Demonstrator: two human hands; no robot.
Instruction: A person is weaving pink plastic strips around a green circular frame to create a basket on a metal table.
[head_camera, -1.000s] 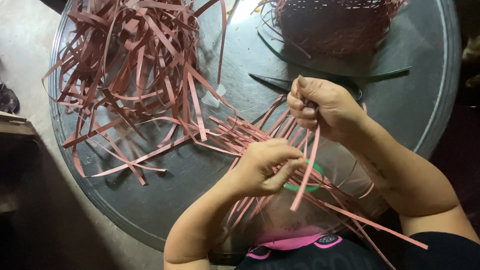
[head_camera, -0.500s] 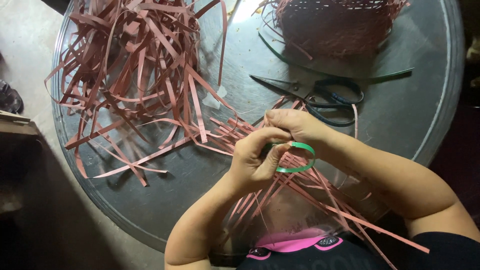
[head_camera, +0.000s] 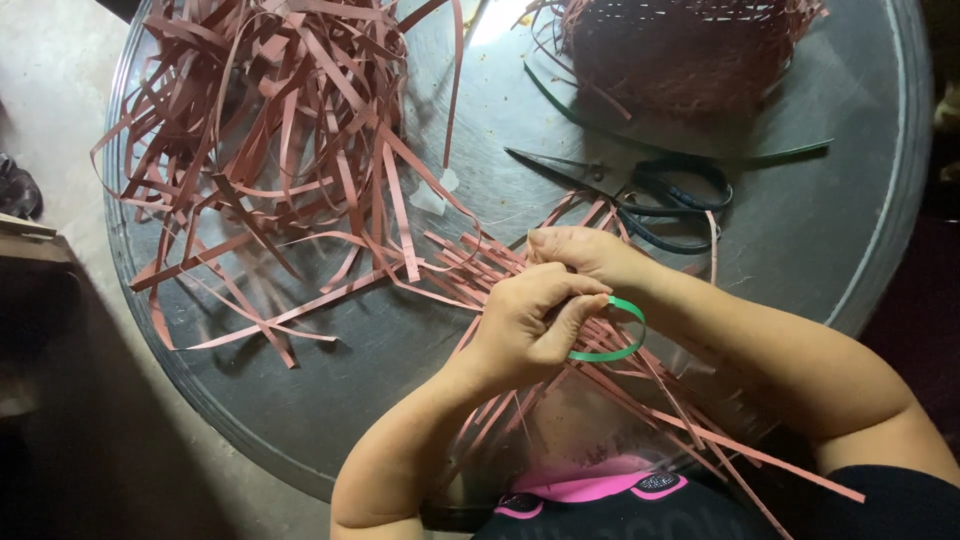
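Note:
My left hand (head_camera: 530, 325) and my right hand (head_camera: 585, 255) meet over a flat weave of reddish-brown strips (head_camera: 480, 275) near the front of the round metal table (head_camera: 860, 250). A thin green strip (head_camera: 615, 345) curls in a loop beside my left hand, whose fingers pinch it. The fingers of my right hand press on the strips just above; whether they also grip the green strip is hidden. Long strip ends (head_camera: 720, 440) trail toward my lap.
A big loose heap of reddish-brown strips (head_camera: 270, 130) covers the table's left half. Dark scissors (head_camera: 640, 190) lie behind my hands. A partly woven basket (head_camera: 690, 50) stands at the back right, with a long green strip (head_camera: 640, 140) beside it.
My right hand has come down from a raised position to meet the left over the weave. The green strip now forms a loop beside my left hand.

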